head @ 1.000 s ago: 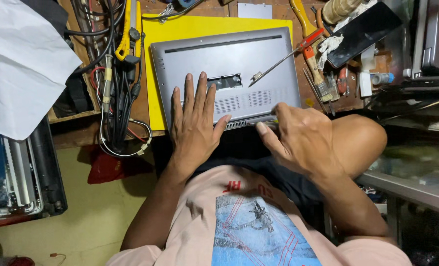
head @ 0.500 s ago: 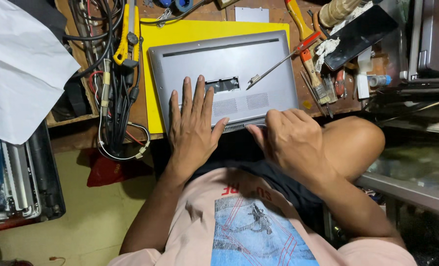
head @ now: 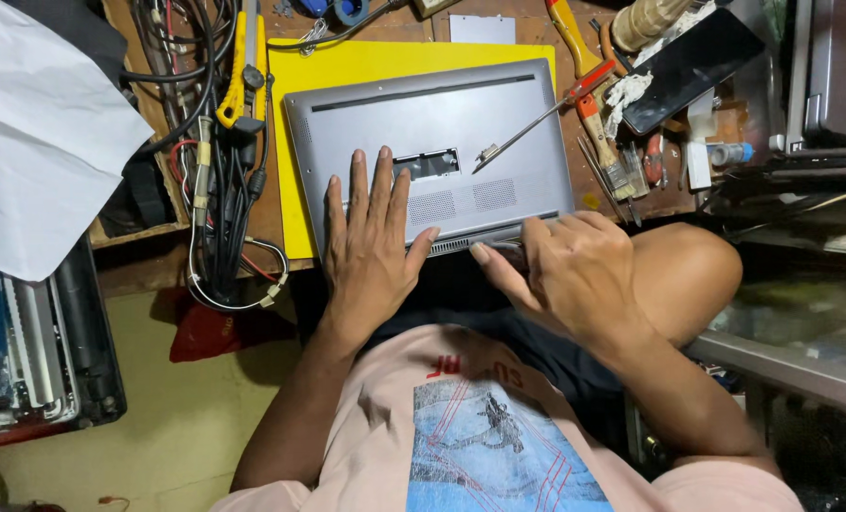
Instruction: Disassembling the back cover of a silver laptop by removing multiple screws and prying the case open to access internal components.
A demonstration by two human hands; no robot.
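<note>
Both hands on an upturned grey laptop (head: 442,123)

Left hand (head: 371,248) stays flat, fingers spread, on the laptop's near half; right hand (head: 565,265), earlier more spread, now curls tighter on its near-right edge. Laptop lies on the yellow mat (head: 376,62).

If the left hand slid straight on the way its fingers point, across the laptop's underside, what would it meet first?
The left hand lies flat on the grey laptop, fingers pointing to the far edge. Its first obstacle looks like the small rectangular opening in the base panel, just beyond the fingertips; past that lies the yellow mat.
</note>
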